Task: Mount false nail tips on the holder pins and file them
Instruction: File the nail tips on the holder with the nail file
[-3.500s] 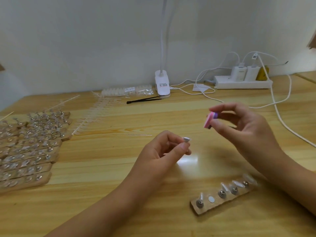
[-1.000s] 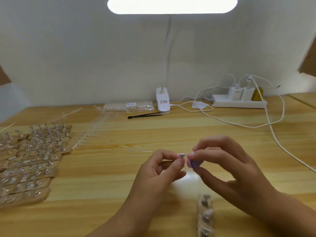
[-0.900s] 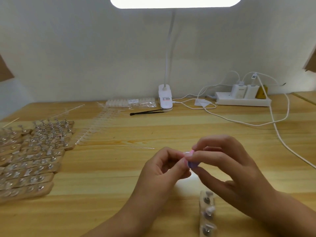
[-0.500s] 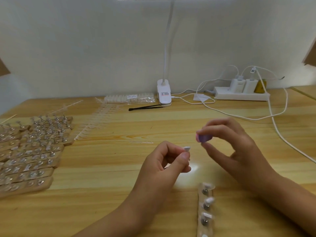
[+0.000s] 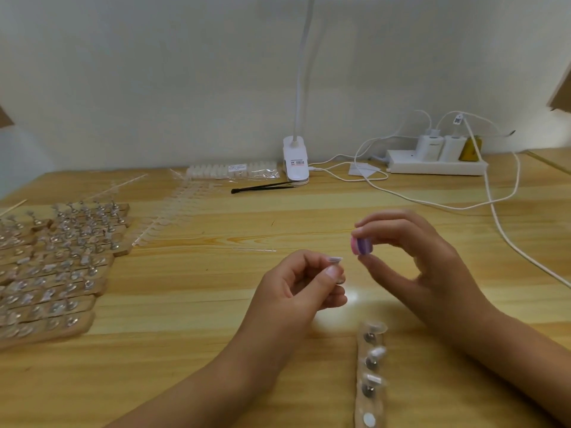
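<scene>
So left hand [image 5: 296, 285] pinches nail tip [image 5: 334, 259], right hand [image 5: 411, 257] pinches little file block [image 5: 361, 245] just beside. Tip: light strokes, steady grip.

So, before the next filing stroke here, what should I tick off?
1. Grip of left hand on tip: ok, pinched.
2. Grip of right hand on file: ok, pinched.
3. Contact of file and tip: not ok, a gap shows.
4. Mount of tip: cannot tell, hidden in the grip.
5. Placement of strip: ok, flat on table near both hands.
</scene>
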The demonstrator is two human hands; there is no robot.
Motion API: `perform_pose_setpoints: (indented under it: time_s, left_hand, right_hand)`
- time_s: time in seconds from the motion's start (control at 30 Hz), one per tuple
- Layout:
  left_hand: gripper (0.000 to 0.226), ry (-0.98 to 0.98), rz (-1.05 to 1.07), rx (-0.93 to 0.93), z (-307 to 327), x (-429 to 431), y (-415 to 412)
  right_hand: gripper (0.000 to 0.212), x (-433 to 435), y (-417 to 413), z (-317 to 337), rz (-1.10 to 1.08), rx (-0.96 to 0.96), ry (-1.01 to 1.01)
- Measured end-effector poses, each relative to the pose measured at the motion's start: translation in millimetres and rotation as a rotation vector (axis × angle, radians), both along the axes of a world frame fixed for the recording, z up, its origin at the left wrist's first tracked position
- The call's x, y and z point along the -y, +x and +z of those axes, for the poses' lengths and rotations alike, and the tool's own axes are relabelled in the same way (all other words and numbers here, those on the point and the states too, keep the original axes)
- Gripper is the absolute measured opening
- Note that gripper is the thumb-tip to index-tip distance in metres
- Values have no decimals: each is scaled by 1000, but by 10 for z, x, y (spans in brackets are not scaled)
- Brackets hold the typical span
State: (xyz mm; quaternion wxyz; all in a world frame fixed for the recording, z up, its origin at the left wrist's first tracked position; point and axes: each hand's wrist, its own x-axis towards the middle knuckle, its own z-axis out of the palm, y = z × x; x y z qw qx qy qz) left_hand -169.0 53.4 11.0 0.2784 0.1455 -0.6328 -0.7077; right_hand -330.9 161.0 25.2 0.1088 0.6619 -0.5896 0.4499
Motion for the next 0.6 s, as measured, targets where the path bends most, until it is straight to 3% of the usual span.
perform_pose_setpoints:
  time_s: [0.1, 0.23, 0.6]
  left_hand:
    - [14, -15, -8, 1, -4, 5, -5]
    - [9, -16, -6, 9, -33, 30, 5]
    - [9, -43, -37, 2, -45, 35, -3]
  right_hand:
    - [21, -9, 34, -20, 74, -90, -37]
    - [23, -14, 10, 0, 34, -14, -23]
    - [22, -13, 42, 1, 87, -58, -16]
